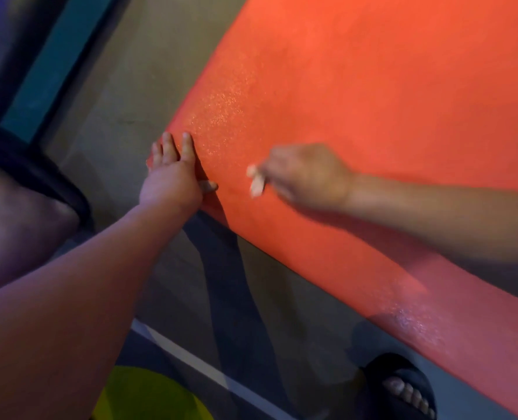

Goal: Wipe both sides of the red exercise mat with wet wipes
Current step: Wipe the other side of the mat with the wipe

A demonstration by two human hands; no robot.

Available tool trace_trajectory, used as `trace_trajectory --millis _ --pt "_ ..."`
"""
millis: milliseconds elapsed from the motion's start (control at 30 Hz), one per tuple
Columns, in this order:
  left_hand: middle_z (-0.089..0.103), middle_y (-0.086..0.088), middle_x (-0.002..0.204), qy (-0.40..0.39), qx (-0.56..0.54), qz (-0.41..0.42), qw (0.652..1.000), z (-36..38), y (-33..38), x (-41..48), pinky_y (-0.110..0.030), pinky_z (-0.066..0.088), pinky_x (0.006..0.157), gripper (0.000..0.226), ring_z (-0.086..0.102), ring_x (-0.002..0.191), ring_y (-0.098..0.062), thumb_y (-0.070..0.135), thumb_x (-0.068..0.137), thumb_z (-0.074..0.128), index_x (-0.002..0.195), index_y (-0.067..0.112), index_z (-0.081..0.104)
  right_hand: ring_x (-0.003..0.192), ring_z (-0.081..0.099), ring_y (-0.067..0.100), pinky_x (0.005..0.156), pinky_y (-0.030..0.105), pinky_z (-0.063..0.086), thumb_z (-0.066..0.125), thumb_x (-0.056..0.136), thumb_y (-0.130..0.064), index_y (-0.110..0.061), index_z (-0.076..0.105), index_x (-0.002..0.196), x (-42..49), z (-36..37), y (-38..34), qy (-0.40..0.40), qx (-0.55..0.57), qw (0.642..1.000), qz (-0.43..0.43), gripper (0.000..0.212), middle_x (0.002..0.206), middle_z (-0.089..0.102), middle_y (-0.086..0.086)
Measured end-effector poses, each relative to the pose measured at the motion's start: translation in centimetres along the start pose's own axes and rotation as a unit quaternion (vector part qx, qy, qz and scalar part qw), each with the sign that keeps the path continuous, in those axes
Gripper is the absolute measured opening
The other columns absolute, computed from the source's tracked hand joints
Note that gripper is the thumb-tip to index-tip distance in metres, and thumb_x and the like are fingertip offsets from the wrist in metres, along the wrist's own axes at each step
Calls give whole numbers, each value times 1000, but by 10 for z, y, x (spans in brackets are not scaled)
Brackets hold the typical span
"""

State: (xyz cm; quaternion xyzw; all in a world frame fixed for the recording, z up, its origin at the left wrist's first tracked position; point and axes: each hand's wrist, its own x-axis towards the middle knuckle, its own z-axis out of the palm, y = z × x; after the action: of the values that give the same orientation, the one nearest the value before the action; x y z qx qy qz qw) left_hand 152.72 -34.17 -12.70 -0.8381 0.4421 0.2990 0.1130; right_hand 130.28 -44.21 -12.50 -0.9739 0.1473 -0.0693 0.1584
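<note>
The red exercise mat (373,86) lies spread on the floor (130,71), filling the upper right of the view; the left hand (173,177) presses flat on its near corner, fingers (187,147) straight and slightly spread; the right hand (306,177), blurred, rests on the mat just beside it, its fingers curled round a white wet wipe (256,183); a foot in a black sandal (397,377) stands at the mat's near edge.

The left hand (173,174) and right hand (309,177) are bare, as are both forearms. At lower right, toes show in a black open-toed slide sandal (385,371). At left, dark shorts fabric (30,168) borders a knee.
</note>
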Motion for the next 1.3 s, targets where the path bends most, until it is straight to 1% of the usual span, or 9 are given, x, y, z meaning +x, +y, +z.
trace_trajectory --millis 100,167,300,433,667,867,1033,1133,1300 --pt "-18 -13 169 1 -6 -1 1000 -1 -1 -1 -51 5 127 103 -14 156 -32 40 95 68 163 23 -7 97 62 29 76 43 47 46 98 -30 -24 67 108 31 -20 62 91 -77 963 242 24 107 66 6" --pt "-19 -12 169 -4 -11 -4 1000 -2 0 -1 -51 4 127 103 -15 156 -32 39 95 69 163 23 -7 90 62 42 69 49 49 41 100 -33 -15 63 107 35 -15 71 98 -89 939 318 29 102 63 15" --pt "-19 -11 169 -15 22 -4 1000 -4 0 0 -53 10 127 104 -13 156 -32 44 95 67 163 23 -9 62 60 38 45 41 45 53 95 -21 -11 68 113 12 14 2 57 12 988 142 26 80 60 14" --pt "-8 -16 170 -22 95 8 995 -10 0 6 -55 25 121 107 1 157 -37 57 92 64 162 20 -7 72 61 33 50 39 43 48 96 -26 -15 66 108 -5 18 -30 -55 46 997 3 24 82 58 6" --pt "20 -26 164 -16 255 87 963 -37 0 7 -52 43 106 111 35 147 -40 76 88 52 161 8 4 89 65 37 67 49 52 40 100 -41 -22 63 112 52 7 42 81 -62 961 256 32 99 63 8" --pt "41 -18 153 13 337 252 907 -57 -42 15 -45 58 82 77 65 115 -37 61 98 37 157 18 16 78 63 33 57 41 50 49 99 -34 -18 63 108 35 13 -22 -81 12 994 70 24 91 60 5" --pt "57 -1 139 -3 339 333 880 -84 -54 22 -39 58 86 58 69 107 -30 52 95 25 147 31 39 80 63 32 59 42 50 50 98 -35 -16 64 104 51 -16 8 -171 -27 982 -69 24 89 59 4" --pt "64 5 130 1 328 345 880 -91 -53 27 -38 56 88 56 69 104 -26 55 93 22 138 37 50 84 64 34 59 43 51 41 99 -39 -18 62 108 79 -26 36 -116 -65 990 -50 31 95 61 6" --pt "55 13 148 -3 307 346 887 -88 -59 33 -29 51 96 48 66 118 -21 48 102 40 149 48 42 90 63 36 66 45 50 45 96 -35 -21 58 105 111 -9 49 27 -53 985 160 21 100 65 9"
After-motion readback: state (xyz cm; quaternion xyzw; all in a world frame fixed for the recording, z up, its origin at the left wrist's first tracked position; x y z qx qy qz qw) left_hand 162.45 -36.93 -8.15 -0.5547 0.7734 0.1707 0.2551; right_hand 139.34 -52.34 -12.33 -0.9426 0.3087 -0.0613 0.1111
